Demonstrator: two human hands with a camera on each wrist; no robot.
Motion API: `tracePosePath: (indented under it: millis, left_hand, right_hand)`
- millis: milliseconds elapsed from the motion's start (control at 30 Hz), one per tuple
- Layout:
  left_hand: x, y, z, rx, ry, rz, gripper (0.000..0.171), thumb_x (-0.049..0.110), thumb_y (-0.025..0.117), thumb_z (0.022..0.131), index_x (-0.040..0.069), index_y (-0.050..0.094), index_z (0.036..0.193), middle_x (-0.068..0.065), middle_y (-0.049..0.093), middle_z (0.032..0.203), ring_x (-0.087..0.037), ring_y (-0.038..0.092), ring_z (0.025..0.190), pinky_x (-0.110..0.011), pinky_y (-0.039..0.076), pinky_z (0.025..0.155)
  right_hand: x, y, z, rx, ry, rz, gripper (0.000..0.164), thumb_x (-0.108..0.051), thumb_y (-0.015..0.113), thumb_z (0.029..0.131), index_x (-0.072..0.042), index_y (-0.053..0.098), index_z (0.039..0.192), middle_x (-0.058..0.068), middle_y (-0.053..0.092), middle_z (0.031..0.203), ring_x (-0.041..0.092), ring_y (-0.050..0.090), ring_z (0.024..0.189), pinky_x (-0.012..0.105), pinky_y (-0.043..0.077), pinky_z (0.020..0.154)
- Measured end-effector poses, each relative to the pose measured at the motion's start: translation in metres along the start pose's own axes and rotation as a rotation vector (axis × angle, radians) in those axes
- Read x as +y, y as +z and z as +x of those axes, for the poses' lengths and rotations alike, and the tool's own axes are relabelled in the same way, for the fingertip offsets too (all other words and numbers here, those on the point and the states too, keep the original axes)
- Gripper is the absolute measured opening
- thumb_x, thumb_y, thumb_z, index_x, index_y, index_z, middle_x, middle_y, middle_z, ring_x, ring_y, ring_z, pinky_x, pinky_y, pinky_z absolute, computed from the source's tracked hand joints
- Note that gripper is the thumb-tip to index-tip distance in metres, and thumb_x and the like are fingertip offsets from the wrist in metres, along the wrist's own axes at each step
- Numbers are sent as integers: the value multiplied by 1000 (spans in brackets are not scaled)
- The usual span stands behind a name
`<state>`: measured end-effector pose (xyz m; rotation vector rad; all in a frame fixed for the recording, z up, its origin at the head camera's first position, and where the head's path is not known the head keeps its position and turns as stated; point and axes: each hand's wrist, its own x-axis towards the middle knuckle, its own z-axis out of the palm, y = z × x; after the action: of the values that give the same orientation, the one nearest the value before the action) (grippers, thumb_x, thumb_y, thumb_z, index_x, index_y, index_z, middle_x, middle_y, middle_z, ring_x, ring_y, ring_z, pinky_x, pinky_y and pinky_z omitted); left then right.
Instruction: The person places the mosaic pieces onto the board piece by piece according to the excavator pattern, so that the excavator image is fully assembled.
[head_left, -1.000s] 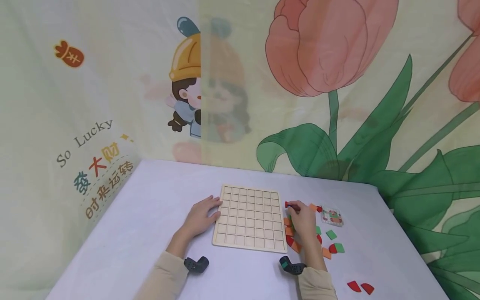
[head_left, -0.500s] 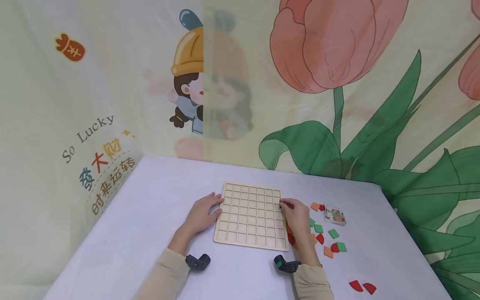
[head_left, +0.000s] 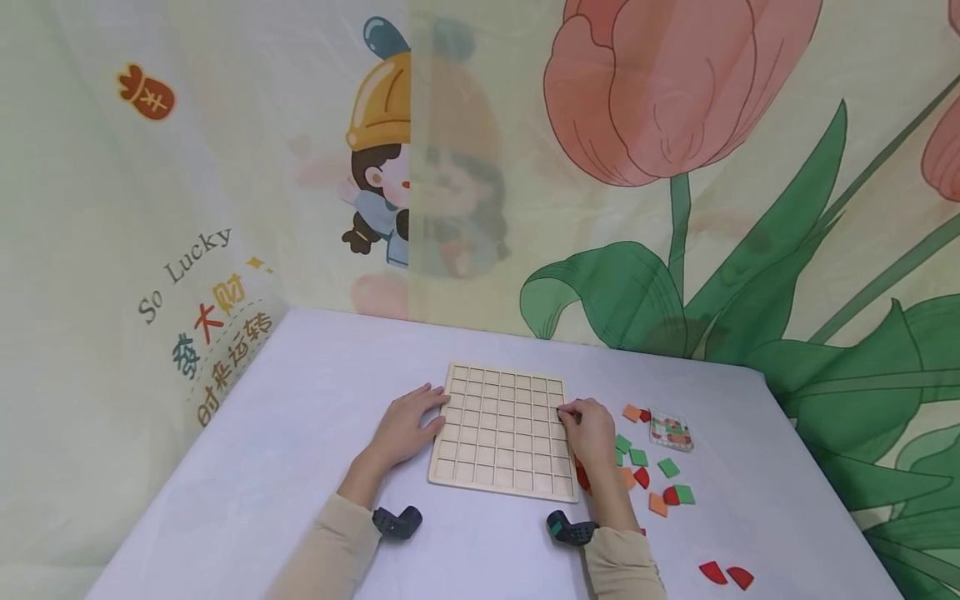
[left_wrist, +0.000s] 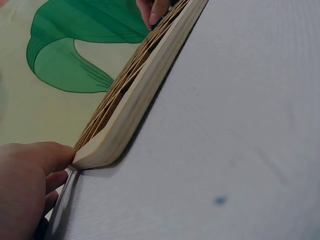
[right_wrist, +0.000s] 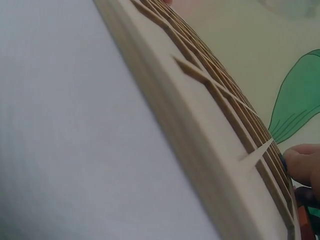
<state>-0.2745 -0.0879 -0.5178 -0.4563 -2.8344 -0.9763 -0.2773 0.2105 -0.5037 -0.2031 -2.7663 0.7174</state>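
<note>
A pale wooden grid board lies flat on the white table. At its left edge, my left hand touches the rim with thumb and fingers extended; the left wrist view shows a fingertip against the board's corner. My right hand is over the board's right edge. Between its thumb and finger it pinches a small dark blue piece, mostly covered by the fingertips. That piece is at a cell in the rightmost column; whether it is seated there, I cannot tell.
Right of the board lie loose green squares, orange squares and red quarter-round pieces. A small patterned card or box lies behind them. A printed curtain hangs along the table's back.
My right hand has moved left from the loose pieces to the board's right edge, carrying the small dark blue piece. My left hand stays at the left rim. The head view has shifted slightly.
</note>
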Motion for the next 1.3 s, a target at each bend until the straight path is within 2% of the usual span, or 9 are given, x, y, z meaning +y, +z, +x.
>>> tracePosePath:
  millis: [100, 267, 500, 700, 900, 1000, 1133, 1233, 1300]
  left_hand:
    - [0, 0, 0, 1, 4, 9, 40, 27, 59, 92, 14, 58, 129, -2, 53, 141, -24, 39, 138, -51, 30, 113]
    - [1, -1, 0, 5, 11, 18, 39, 27, 59, 92, 14, 59, 129, -3, 53, 140, -24, 39, 138, -51, 31, 112]
    - [3, -3, -1, -11, 2, 14, 40, 26, 59, 92, 14, 58, 130, -4, 52, 142, -24, 38, 139, -51, 29, 113]
    - [3, -4, -1, -11, -1, 7, 40, 26, 59, 92, 14, 57, 131, -3, 51, 142, -24, 37, 140, -50, 29, 114]
    - [2, -2, -1, -8, 4, 14, 40, 27, 59, 92, 14, 58, 130, -3, 51, 142, -24, 37, 139, -50, 29, 113]
    - [1, -2, -2, -4, 6, 13, 40, 26, 59, 92, 14, 58, 130, -3, 52, 142, -24, 38, 139, -51, 29, 113]
    - [2, -3, -2, -1, 6, 9, 39, 26, 59, 92, 14, 58, 130, -3, 52, 141, -24, 38, 139, -51, 29, 113]
    - [2, -3, -1, 0, 9, 8, 39, 26, 59, 92, 14, 58, 130, -4, 52, 141, -25, 38, 139, -52, 29, 113]
    - [2, -3, -1, -2, 13, 9, 39, 26, 58, 92, 14, 58, 129, -4, 52, 141, -25, 38, 139, -52, 30, 113]
  right_hand:
    - [0, 0, 0, -6, 0, -20, 16, -18, 69, 87, -9, 74, 99, 6, 64, 89, 21, 53, 79, 32, 47, 72]
    - [-1, 0, 1, -23, 19, -31, 15, -19, 70, 86, -9, 74, 97, 6, 65, 91, 22, 56, 83, 35, 51, 78]
    - [2, -7, 1, -51, 7, -32, 18, -22, 70, 86, -11, 75, 100, 7, 69, 97, 26, 62, 94, 46, 47, 89]
    - [22, -24, 3, -124, 124, 68, 28, -23, 63, 92, -11, 68, 117, 13, 65, 113, 28, 58, 106, 45, 51, 94]
    - [46, -39, 3, -188, 163, 54, 33, -21, 60, 93, -9, 63, 124, 17, 61, 123, 36, 44, 128, 52, 45, 100]
    - [44, -39, 3, -211, 122, 73, 34, -20, 62, 93, -11, 63, 125, 16, 60, 122, 36, 46, 124, 50, 48, 98]
    - [30, -30, 1, -224, -24, 76, 30, -22, 63, 92, -13, 67, 120, 11, 58, 121, 30, 50, 113, 48, 49, 96]
    - [22, -22, -1, -222, -109, 36, 29, -23, 63, 91, -15, 68, 119, 9, 58, 124, 28, 46, 118, 50, 45, 100]
    - [19, -18, -2, -213, -132, 10, 30, -23, 63, 91, -16, 67, 120, 9, 57, 125, 27, 45, 119, 48, 45, 101]
